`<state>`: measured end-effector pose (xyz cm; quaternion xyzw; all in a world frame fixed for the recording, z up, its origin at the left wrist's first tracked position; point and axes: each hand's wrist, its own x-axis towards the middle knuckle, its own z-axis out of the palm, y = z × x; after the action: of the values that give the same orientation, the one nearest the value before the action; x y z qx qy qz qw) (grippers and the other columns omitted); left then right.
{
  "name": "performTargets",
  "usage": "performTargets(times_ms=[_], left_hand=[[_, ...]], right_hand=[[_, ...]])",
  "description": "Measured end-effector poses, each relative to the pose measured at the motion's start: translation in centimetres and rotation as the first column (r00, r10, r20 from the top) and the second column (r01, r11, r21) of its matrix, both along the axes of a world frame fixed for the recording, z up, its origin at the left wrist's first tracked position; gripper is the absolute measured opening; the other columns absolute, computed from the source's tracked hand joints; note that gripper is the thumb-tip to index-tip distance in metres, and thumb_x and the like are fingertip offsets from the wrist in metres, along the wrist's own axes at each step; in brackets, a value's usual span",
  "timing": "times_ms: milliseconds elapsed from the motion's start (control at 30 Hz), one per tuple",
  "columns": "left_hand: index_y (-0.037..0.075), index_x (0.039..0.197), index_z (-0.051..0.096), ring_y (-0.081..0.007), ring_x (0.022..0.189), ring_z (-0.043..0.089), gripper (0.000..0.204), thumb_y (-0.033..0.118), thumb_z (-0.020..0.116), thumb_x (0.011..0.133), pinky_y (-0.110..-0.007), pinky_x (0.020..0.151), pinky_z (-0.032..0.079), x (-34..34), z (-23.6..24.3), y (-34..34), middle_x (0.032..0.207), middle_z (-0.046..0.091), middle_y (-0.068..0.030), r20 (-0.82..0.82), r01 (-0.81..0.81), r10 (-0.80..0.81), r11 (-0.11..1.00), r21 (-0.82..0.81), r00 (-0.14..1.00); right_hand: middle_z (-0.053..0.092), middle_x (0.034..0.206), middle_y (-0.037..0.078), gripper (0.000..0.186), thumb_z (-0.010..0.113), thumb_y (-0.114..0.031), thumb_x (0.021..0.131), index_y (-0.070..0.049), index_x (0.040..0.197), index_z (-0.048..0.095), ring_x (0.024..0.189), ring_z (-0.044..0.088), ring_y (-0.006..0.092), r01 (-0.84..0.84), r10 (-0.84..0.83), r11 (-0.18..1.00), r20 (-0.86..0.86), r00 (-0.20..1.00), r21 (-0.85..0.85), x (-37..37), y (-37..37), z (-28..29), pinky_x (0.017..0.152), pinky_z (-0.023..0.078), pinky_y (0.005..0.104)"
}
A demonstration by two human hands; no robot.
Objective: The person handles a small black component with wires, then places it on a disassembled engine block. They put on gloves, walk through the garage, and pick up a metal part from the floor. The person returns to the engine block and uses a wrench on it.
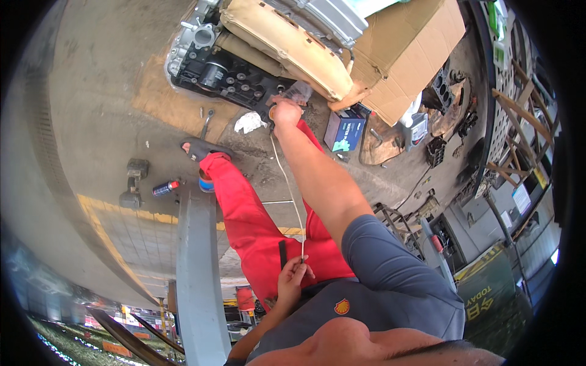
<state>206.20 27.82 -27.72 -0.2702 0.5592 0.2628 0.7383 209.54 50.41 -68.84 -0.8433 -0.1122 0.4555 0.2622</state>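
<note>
A thin white cord (282, 165) runs from beside my right hand down to my lap. My left hand (293, 277) pinches its near end between thumb and fingers, over my red trousers. Farther off, my right hand (285, 114) is closed at the lower edge of the engine (244, 79); a small round brownish edge shows by its fingers, but what it grips is mostly hidden. A clear plastic bag (299, 92) lies right behind that hand. Crumpled white paper (250, 122) rests on the floor just to its left.
A ratchet (208, 122) lies on cardboard at left. Beyond my foot are a cordless tool (133, 183) and a spray can (165, 188). A blue box (345, 129), a large cardboard box (406, 55) and a jug (417, 130) stand at right. A grey beam (198, 262) is beside my leg.
</note>
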Motion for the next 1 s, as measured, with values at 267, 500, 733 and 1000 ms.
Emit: performTargets(times_ms=[267,500,733,1000], left_hand=[[-0.002,0.132,0.057,-0.0196,0.082,0.065,0.03,0.014,0.053,0.106,-0.032,0.081,0.053,-0.6,0.1,-0.1,0.088,0.066,-0.0096,-0.04,-0.002,0.001,0.999,-0.04,0.999],[-0.002,0.132,0.057,-0.0203,0.083,0.064,0.03,0.012,0.053,0.106,-0.034,0.083,0.053,-1.2,0.4,-0.3,0.089,0.065,-0.0101,-0.034,-0.016,0.014,0.999,-0.036,0.999],[-0.001,0.132,0.058,-0.0203,0.084,0.064,0.029,0.011,0.054,0.106,-0.035,0.085,0.054,-2.1,0.4,-1.1,0.089,0.065,-0.0106,-0.035,-0.042,0.041,0.999,-0.032,0.999],[-0.004,0.131,0.057,-0.0175,0.082,0.064,0.03,0.011,0.054,0.106,-0.033,0.081,0.055,-2.4,0.4,-1.3,0.088,0.065,-0.0094,-0.032,-0.069,0.068,0.997,-0.018,0.997]], right_hand=[[0.077,0.094,0.011,0.016,0.062,-0.006,0.086,-0.002,0.079,0.076,0.092,0.069,0.025,0.127,-0.122,0.973,0.036,0.992,-0.195,-1.6,2.4,2.0,0.086,0.05,0.0359],[0.076,0.088,0.013,0.016,0.07,-0.016,0.082,-0.003,0.075,0.076,0.087,0.07,0.0272,0.018,0.002,0.979,0.096,0.995,-0.203,-0.6,1.7,1.4,0.082,0.051,0.0369],[0.077,0.088,0.013,0.02,0.073,-0.026,0.084,-0.007,0.079,0.08,0.087,0.072,0.0285,-0.094,0.115,0.982,0.127,0.985,-0.166,0.3,0.4,0.1,0.082,0.053,0.0382],[0.078,0.09,0.012,0.02,0.073,-0.027,0.087,-0.009,0.084,0.082,0.09,0.073,0.0248,-0.175,0.196,0.963,0.09,0.976,-0.204,1.3,0.2,-0.5,0.085,0.053,0.0365]])
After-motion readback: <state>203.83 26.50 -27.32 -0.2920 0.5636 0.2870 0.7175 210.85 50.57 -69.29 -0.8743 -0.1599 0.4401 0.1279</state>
